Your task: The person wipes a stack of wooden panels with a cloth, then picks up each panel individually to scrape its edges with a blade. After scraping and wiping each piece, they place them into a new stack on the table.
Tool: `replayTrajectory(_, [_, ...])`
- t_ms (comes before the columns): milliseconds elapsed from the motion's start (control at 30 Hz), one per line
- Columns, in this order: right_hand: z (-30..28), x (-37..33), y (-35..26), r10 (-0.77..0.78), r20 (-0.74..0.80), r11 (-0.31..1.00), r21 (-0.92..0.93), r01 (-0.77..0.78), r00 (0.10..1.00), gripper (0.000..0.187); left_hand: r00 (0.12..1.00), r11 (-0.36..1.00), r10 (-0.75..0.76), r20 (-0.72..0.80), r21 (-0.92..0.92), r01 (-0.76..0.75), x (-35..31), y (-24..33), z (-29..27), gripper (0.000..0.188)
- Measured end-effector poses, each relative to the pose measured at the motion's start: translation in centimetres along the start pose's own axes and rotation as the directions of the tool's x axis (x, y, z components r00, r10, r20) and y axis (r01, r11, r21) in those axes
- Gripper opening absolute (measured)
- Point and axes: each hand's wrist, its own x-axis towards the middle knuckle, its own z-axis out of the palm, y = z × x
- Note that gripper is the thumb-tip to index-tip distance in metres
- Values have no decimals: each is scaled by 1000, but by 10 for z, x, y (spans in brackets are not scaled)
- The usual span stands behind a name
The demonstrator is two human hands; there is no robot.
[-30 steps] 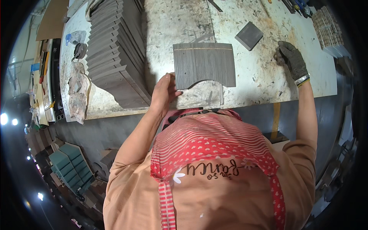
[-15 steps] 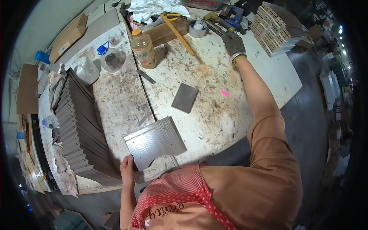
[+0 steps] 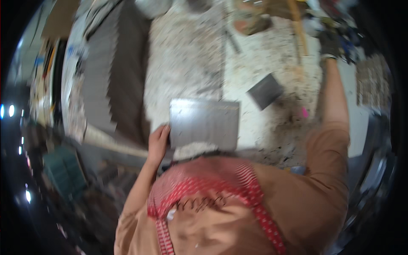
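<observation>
One grey ribbed panel [image 3: 204,123] on the spattered workbench [image 3: 187,63], left hand [image 3: 158,143] gripping its edge, one small dark square [image 3: 265,90] nearby, gloved right hand [image 3: 329,43] outstretched, its grip unclear, one stack of grey sheets [image 3: 114,72] at left.

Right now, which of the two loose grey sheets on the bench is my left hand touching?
The large rectangular grey sheet at the bench's near edge; your left hand grips its left side. The small dark square sheet lies farther off, apart from both hands.

Workbench [image 3: 187,63]: pale top, heavily speckled and stained, blurred | left edge: tall stack of grey tiles [image 3: 114,76] | far end: cluttered with tools, too smeared to name | floor [image 3: 85,199]: dark, with a green crate [image 3: 63,174] | light: small bright spots [image 3: 10,111] low on the left
</observation>
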Motion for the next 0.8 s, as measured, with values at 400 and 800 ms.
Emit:
replayTrajectory(400, [-183, -65, -163, -41, 220, 765, 634, -112, 975, 28, 977, 921, -101, 189, -355, 164, -10, -3, -10, 19])
replayTrajectory(800, [-156, -354, -467, -117, 985, 640, 172, -749, 127, 21, 955, 938, 102, 280, -346, 2, 4, -18, -14, 38])
